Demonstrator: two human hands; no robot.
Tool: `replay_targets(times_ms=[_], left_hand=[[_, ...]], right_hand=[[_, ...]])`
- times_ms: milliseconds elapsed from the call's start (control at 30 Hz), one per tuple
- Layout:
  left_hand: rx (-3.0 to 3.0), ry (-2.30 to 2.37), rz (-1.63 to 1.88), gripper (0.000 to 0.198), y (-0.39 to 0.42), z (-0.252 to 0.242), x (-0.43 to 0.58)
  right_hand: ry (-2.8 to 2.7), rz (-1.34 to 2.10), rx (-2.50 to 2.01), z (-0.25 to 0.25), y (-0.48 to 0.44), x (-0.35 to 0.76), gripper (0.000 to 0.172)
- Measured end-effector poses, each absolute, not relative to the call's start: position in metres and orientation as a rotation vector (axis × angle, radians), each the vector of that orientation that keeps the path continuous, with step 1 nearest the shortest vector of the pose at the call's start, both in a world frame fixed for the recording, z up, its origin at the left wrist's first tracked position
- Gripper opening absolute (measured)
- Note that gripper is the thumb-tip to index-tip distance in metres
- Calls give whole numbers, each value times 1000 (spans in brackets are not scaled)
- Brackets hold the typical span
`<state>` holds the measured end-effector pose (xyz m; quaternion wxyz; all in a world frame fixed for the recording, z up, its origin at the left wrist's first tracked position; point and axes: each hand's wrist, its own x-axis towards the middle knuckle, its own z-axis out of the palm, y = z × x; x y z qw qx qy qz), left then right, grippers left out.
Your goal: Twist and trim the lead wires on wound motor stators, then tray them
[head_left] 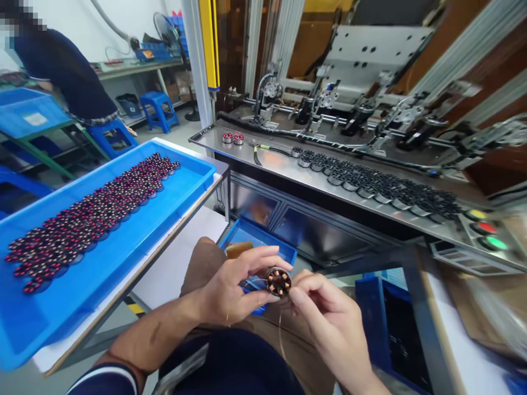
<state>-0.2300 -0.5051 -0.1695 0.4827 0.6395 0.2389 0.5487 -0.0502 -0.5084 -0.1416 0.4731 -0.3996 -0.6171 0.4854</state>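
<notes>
Above my lap, my left hand [236, 285] grips a small round motor stator [279, 282] between thumb and fingers. Copper windings show around its open face, which is turned up toward me. My right hand [329, 318] is closed in a pinch at the stator's right edge; what lies between its fingertips is hidden. A thin copper-coloured wire [281, 334] hangs down below the stator, close to the right fingers.
Left, a long blue tray [181, 206] holds many red-and-black wound stators [102, 211]. Ahead, a metal machine ledge [272, 163] carries rows of dark stators [370, 178], two red ones [233, 139] and cutting pliers [263, 151]. Machine buttons [486, 227] are at right. Another person [69, 71] works far left.
</notes>
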Motion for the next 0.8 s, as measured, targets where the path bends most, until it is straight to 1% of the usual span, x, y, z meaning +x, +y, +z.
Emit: replay_targets(times_ms=[67, 167, 200, 233, 333, 367, 400, 533, 633, 800], left_hand=[[1364, 596, 1285, 61, -505, -168, -231], [1099, 619, 1150, 43, -503, -166, -232], [1034, 610, 1114, 40, -502, -166, -232], [980, 590, 1089, 42, -500, -166, -231], [895, 504, 1103, 60, -497, -171, -225], [896, 501, 1128, 63, -497, -173, -222], [915, 521, 1166, 61, -497, -175, -219], [1188, 739, 1412, 36, -501, -176, -209], [1531, 856, 1568, 37, -506, -169, -206], [1898, 874, 1705, 39, -509, -158, -209]], right_hand=[[-1450, 1139, -949, -146, -510, -53, 27], [-1400, 1093, -938, -149, -513, -57, 24], [-1394, 1070, -929, -149, -514, -58, 23], [-1392, 1045, -921, -149, -516, -58, 21], [-1420, 977, -894, -151, -521, -59, 18], [-1435, 964, -894, -152, -522, -59, 18], [-1446, 958, -900, -154, -523, -58, 19], [-1408, 1023, -935, -161, -523, -56, 21], [-1373, 1097, -907, -159, -521, -56, 16], [-1375, 1131, -893, -155, -522, -62, 20]])
